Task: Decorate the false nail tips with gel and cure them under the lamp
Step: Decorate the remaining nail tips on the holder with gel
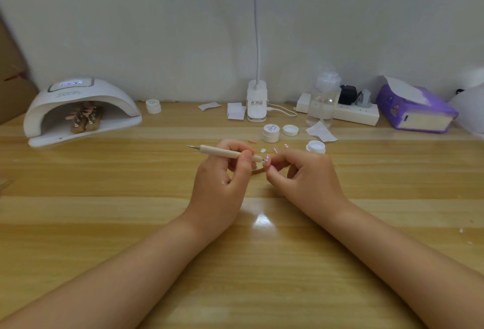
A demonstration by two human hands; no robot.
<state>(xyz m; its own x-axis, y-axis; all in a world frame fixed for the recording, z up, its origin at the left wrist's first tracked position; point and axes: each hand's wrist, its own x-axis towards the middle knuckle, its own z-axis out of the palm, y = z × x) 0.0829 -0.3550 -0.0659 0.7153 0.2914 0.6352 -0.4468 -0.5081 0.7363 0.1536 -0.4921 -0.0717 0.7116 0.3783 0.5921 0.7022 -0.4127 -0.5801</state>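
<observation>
I see the nail tip (267, 160) pinched in my right hand (301, 177) just above the worktop (131, 211); my left hand (222, 171) grips the dotting tool (225, 152). I'd brace both wrists and dab lightly.

Two hands (222, 171) (301, 174), one dotting pen (225, 152), three gel jars (153, 106) (271, 133) (315, 146), one curing lamp (81, 111).
</observation>
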